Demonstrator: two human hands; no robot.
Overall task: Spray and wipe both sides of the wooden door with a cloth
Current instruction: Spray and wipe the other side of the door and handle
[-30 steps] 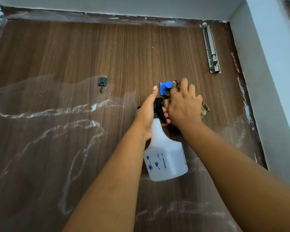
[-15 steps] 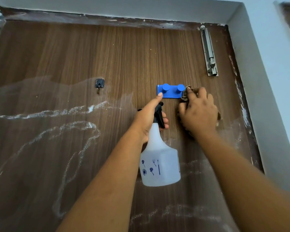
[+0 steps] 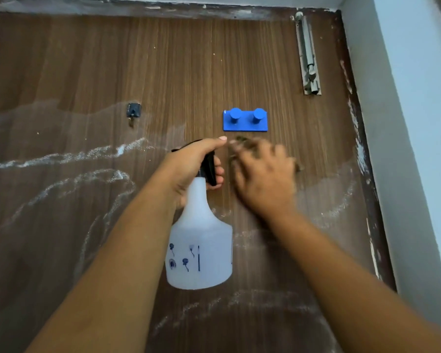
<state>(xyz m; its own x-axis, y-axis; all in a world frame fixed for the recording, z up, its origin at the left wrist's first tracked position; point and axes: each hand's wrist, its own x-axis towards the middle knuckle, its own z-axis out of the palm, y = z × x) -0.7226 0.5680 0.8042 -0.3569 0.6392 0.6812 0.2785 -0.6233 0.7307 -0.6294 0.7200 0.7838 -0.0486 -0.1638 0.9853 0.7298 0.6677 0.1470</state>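
The brown wooden door (image 3: 87,59) fills the view, streaked with white foamy residue across its lower half. My left hand (image 3: 196,166) grips the black trigger head of a translucent white spray bottle (image 3: 200,248), which hangs below the hand. My right hand (image 3: 264,174), blurred by motion, presses a brownish cloth (image 3: 237,143) against the door just below a blue two-peg hook (image 3: 245,121). Most of the cloth is hidden under the hand.
A small dark hook (image 3: 133,110) sits on the door to the left of the blue one. A grey metal latch bolt (image 3: 308,54) is mounted at the upper right. The white door frame and wall (image 3: 413,123) run down the right side.
My right hand with the cloth has come down off the blue hook, uncovering both pegs, and now wipes below it. The view has drawn closer to the door.
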